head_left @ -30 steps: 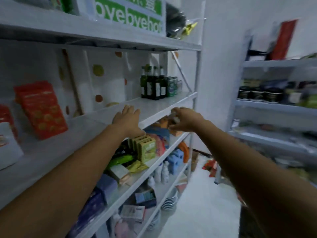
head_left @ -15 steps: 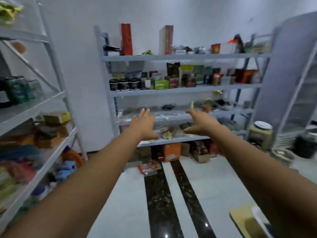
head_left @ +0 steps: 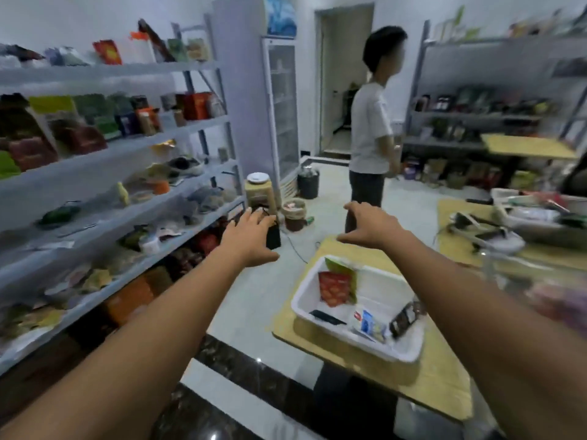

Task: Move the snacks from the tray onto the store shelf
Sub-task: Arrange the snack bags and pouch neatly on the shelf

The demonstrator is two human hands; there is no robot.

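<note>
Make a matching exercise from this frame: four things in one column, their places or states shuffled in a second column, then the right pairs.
Things:
1. red snack packet
2. white tray
3. black bin
4. right hand

Places or states:
A. on the wooden table
B. on the floor beside the glass-door fridge
C. raised in the air, holding nothing
D. inside the tray, at its far end

Pairs: 1-D, 2-A, 3-B, 4-C
</note>
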